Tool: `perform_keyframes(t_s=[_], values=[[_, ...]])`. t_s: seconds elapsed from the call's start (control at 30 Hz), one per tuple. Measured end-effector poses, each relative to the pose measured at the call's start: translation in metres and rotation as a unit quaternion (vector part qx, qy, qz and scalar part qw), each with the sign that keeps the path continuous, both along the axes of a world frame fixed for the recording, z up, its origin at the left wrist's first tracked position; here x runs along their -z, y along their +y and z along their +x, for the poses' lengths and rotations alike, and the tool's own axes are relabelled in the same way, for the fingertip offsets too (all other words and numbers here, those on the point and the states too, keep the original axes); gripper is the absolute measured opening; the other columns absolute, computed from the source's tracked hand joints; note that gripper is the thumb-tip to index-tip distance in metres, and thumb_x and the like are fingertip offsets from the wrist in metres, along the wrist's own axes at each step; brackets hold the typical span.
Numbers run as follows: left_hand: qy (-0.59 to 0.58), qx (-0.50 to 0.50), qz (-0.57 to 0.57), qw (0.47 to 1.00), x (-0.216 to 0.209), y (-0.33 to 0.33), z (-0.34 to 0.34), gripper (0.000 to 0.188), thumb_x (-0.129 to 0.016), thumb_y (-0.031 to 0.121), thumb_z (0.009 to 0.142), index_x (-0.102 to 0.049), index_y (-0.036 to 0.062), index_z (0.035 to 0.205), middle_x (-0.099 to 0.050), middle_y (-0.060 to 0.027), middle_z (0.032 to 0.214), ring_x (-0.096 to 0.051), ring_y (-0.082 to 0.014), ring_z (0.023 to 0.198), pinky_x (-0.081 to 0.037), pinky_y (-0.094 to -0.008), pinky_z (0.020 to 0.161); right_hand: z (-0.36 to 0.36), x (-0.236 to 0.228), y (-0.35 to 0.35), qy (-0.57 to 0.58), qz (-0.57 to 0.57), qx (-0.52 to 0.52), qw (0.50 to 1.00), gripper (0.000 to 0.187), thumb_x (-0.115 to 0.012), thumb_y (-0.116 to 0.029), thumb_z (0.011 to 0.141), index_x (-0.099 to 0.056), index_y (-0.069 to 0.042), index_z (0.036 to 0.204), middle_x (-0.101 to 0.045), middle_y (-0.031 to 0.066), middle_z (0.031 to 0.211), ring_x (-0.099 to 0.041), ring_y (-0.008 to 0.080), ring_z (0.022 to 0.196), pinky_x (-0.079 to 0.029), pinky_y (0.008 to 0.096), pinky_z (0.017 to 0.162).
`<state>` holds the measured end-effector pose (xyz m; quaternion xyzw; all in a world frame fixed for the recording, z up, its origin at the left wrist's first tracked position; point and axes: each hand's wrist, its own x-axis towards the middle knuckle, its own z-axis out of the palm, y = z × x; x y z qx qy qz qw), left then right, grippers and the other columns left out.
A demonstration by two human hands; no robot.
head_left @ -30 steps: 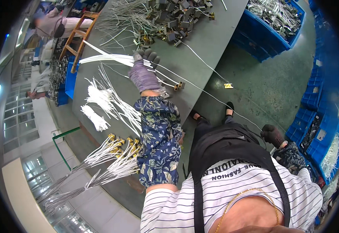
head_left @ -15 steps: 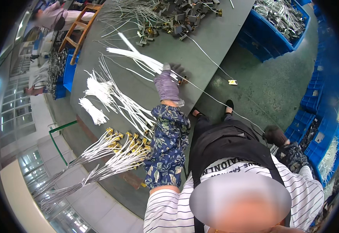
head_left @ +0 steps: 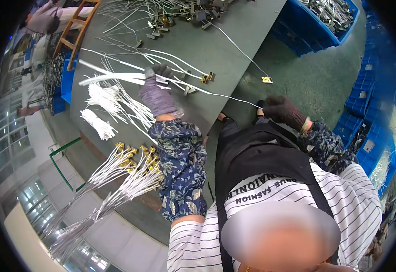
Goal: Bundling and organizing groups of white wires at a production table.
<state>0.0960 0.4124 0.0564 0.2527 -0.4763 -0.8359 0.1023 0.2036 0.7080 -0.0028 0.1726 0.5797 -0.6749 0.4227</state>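
My left hand (head_left: 156,88), in a purple-grey glove, is closed around a bundle of white sleeving tubes (head_left: 107,78) above the grey table. A thin white wire (head_left: 234,96) runs from a sleeve beside this hand, across the table edge, to my right hand (head_left: 286,111). That hand wears a dark glove, and its fingers are closed at the wire's end. White-sleeved wires (head_left: 179,62) with small black-and-gold end pieces (head_left: 208,78) lie just beyond my left hand. Two bunches of short white sleeves (head_left: 103,100) are on the table to its left.
Bundled white wires with gold ends (head_left: 125,179) hang over the near left table edge (head_left: 98,152). A heap of wired grey blocks (head_left: 198,13) covers the far table. Blue crates (head_left: 306,34) stand at right, and one wire dangles a small end piece (head_left: 267,80) over the floor.
My left hand has moved left with the sleeves. My right hand has come from the lower right up towards the table edge, and the wire stretch between the hands is shorter. The view has shifted slightly.
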Motion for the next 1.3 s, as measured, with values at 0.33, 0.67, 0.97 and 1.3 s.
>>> perform_keyframes(t_s=[0.33,0.67,0.97,1.3], values=[[-0.188,0.146,-0.292,0.926,0.061,-0.061,-0.009,0.032,-0.067,0.028,0.084,-0.057,-0.0025,0.086,-0.06,-0.0094,0.065,-0.052,-0.0111,0.048,-0.039,-0.0246,0.04,-0.065,-0.023,-0.067,0.305,0.13,0.005,0.944,0.061,-0.071,-0.02,0.075,-0.046,-0.008,0.129,-0.056,0.0109,0.109,-0.058,0.0174,0.092,-0.048,0.0322,0.079],[-0.068,0.118,-0.043,0.99,0.057,0.018,0.011,0.031,-0.059,0.031,0.091,-0.057,0.0009,0.096,-0.051,-0.0037,0.068,-0.048,-0.0131,0.056,-0.04,-0.0259,0.048,-0.044,0.155,0.022,0.063,-0.096,0.243,0.963,0.049,-0.068,-0.016,0.079,-0.053,-0.008,0.126,-0.058,0.0124,0.104,-0.057,0.022,0.095,-0.049,0.0309,0.069],[0.004,0.215,0.257,0.942,0.069,0.134,0.033,0.033,-0.057,0.031,0.092,-0.051,0.0017,0.105,-0.058,-0.0191,0.105,-0.059,-0.0316,0.099,-0.052,-0.049,0.085,0.034,0.069,0.045,0.593,0.197,-0.318,0.713,0.028,-0.064,-0.008,0.071,-0.066,-0.01,0.098,-0.061,0.0127,0.086,-0.06,0.0335,0.078,-0.049,0.0399,0.072],[0.008,0.086,-0.029,0.996,0.048,0.084,0.004,0.033,-0.063,0.031,0.089,-0.059,-0.0011,0.099,-0.063,-0.0118,0.098,-0.063,-0.0238,0.086,-0.056,-0.0353,0.076,0.148,0.082,0.191,-0.048,0.308,-0.086,0.946,0.012,-0.07,-0.012,0.069,-0.063,-0.003,0.075,-0.059,0.008,0.062,-0.054,0.0204,0.05,-0.041,0.0361,0.045]])
